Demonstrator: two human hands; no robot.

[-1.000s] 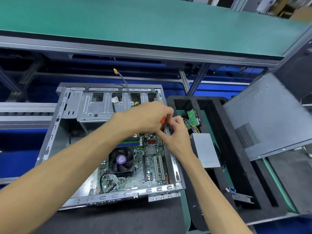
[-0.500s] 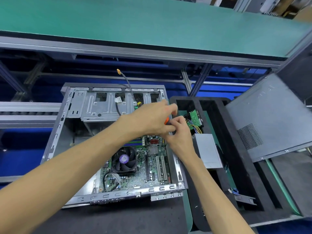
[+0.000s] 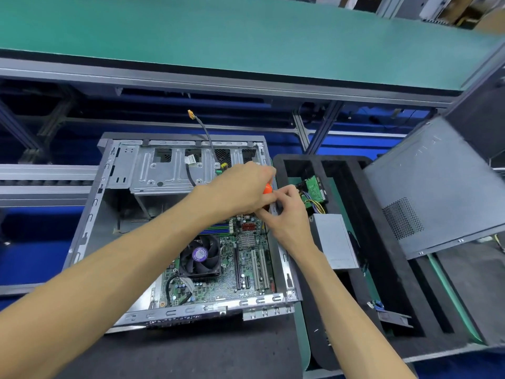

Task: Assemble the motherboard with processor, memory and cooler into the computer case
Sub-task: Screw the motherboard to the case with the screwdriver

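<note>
An open grey computer case [image 3: 90, 214] lies on its side with the green motherboard [image 3: 246, 272] inside. On the board sit the black cooler fan [image 3: 200, 257] and memory sticks [image 3: 216, 228]. My left hand [image 3: 240, 187] grips an orange-handled tool [image 3: 267, 189] above the board's far right corner. My right hand [image 3: 287, 212] meets it there, its fingers pinching something small by the case's right wall; what it pinches is hidden.
A black foam tray [image 3: 404, 310] to the right holds a hard drive [image 3: 314, 190], a silver power supply [image 3: 336, 242] and a bracket [image 3: 393, 318]. The grey side panel [image 3: 437, 187] leans at the far right. A cable with a yellow plug [image 3: 190, 114] sticks up from the case.
Both hands stay together at the board's far right corner, with only slight finger movement. The view has shifted a little.
</note>
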